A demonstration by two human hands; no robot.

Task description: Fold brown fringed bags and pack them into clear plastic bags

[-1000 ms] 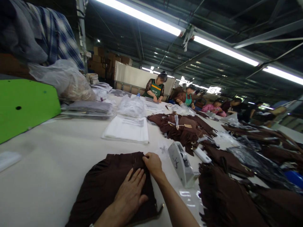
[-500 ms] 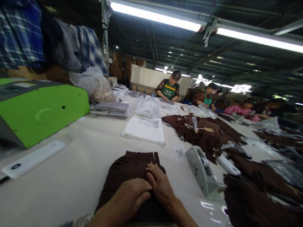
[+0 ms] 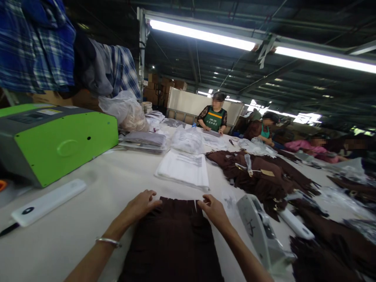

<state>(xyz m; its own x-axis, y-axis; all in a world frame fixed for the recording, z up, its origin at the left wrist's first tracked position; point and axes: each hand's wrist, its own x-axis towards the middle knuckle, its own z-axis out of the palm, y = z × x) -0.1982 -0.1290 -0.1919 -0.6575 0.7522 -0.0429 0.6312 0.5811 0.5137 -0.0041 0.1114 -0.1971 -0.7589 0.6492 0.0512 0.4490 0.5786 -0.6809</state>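
Note:
A dark brown fringed piece, apparently fabric or soft leather, lies flat on the table in front of me, its strips along the far edge and sides. My left hand is at its far left corner, thumb tip against the edge, thumb and curled fingers apart. At the far right corner is my right hand, its fingertips by the fringe strips and also parted from the thumb. A silver bangle circles my left wrist. The near end of the brown piece runs out of view.
A grey tape dispenser stands right, beside brown fringed goods and a white handheld device. White printed bags lie ahead. Left are a green machine and a white bar-shaped device. Co-workers work across the table.
My hands have moved from the middle of the brown piece, where they lay close together, out to its two far corners. The view has shifted slightly.

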